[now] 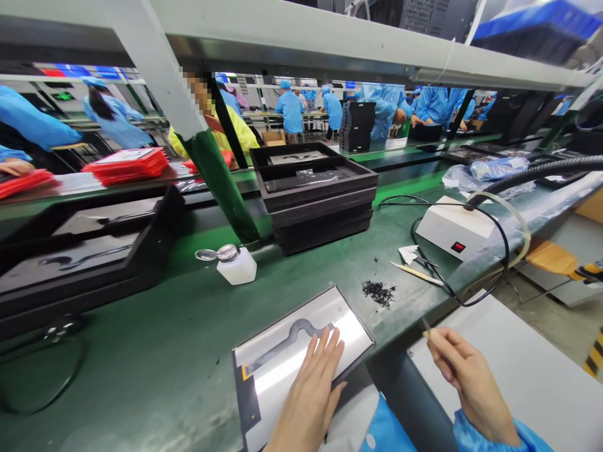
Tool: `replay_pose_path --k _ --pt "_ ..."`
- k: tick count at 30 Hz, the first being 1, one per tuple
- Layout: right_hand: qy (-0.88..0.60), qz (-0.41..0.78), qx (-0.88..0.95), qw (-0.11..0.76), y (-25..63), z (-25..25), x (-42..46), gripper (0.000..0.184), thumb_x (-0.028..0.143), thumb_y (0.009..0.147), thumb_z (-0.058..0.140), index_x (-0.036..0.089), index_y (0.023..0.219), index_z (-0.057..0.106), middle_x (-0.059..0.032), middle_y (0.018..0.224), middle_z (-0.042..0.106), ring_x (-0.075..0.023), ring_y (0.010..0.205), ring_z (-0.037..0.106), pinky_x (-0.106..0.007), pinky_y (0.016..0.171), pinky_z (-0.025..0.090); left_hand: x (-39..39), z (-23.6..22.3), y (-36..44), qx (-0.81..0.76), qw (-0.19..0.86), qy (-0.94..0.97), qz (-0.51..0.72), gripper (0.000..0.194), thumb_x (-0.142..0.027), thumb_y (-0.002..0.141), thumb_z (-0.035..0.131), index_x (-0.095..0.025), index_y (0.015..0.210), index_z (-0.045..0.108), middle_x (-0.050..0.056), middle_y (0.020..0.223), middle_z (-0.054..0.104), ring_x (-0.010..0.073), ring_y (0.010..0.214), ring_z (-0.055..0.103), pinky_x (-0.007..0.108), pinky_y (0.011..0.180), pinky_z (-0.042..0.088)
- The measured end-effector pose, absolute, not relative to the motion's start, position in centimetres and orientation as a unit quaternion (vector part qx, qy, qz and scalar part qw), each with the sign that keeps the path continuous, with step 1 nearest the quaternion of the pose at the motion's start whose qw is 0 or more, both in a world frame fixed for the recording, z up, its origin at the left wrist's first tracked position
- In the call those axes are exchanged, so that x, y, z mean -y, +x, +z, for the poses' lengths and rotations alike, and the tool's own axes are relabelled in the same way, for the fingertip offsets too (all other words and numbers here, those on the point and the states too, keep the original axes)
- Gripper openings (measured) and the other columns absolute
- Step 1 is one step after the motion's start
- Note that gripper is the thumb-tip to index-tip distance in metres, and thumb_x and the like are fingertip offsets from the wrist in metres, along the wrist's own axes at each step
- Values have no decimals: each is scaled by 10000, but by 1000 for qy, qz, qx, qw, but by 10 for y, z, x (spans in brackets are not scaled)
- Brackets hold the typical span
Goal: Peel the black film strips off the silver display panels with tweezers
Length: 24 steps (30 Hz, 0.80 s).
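An LCD panel (357, 326) with a silvery back lies tilted across the near edge of the green bench. A dark curved flex cable (277, 350) runs over its back, with an orange-edged connector at the left end. My left hand (308, 392) rests on the panel, fingers stretched out flat near the cable's right end. Off the bench edge to the right, my right hand (471, 376) pinches a small thin dark strip (426, 324) between thumb and forefinger; its exact kind is unclear. A pile of black scraps (379, 293) lies just beyond the panel.
A white pump bottle (237, 266) stands behind the panel. Stacked black trays (325, 207) are beyond it, another black tray (155, 232) at left. To the right are a yellowish blade-like tool (417, 274), a white box (455, 226) with a red switch, and looping cables. Co-workers sit opposite.
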State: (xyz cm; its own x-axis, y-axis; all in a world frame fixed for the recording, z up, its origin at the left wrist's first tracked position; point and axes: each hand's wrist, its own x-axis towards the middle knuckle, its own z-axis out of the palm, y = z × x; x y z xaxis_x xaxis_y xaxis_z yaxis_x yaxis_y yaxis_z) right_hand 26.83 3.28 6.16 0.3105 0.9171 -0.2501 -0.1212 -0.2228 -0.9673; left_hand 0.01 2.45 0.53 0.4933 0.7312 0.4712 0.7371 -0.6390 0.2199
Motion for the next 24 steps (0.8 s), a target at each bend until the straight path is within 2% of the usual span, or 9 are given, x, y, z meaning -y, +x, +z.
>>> replay_pose_path --k 4,7,13,24 --pt "-585 454 501 448 242 33 -15 398 596 792 722 199 770 708 -12 639 610 -156 578 532 -243 500 405 -25 6 0 421 -4 -865 -273 541 -182 1037 387 -152 1560 251 167 1499 484 294 1426 383 515 1080 481" --pt "-572 405 583 411 219 13 0 291 482 892 647 216 789 704 -27 701 639 -182 621 573 -271 579 439 -25 3 0 427 -1 -860 -280 535 -176 1039 380 -154 1560 259 167 1505 476 289 1431 381 510 1089 472" --pt "-566 330 622 429 205 0 8 165 362 914 645 237 819 696 -25 734 650 -176 601 590 -255 587 450 -24 1 1 426 5 -860 -279 550 -179 1043 385 -156 1571 233 167 1517 461 286 1436 379 500 1098 466" --pt "-567 296 648 413 201 0 8 208 364 949 593 239 813 690 -26 723 662 -167 586 605 -249 562 446 -23 5 1 430 -6 -857 -284 568 -167 1035 407 -179 1575 232 151 1521 459 281 1425 397 488 1114 455"
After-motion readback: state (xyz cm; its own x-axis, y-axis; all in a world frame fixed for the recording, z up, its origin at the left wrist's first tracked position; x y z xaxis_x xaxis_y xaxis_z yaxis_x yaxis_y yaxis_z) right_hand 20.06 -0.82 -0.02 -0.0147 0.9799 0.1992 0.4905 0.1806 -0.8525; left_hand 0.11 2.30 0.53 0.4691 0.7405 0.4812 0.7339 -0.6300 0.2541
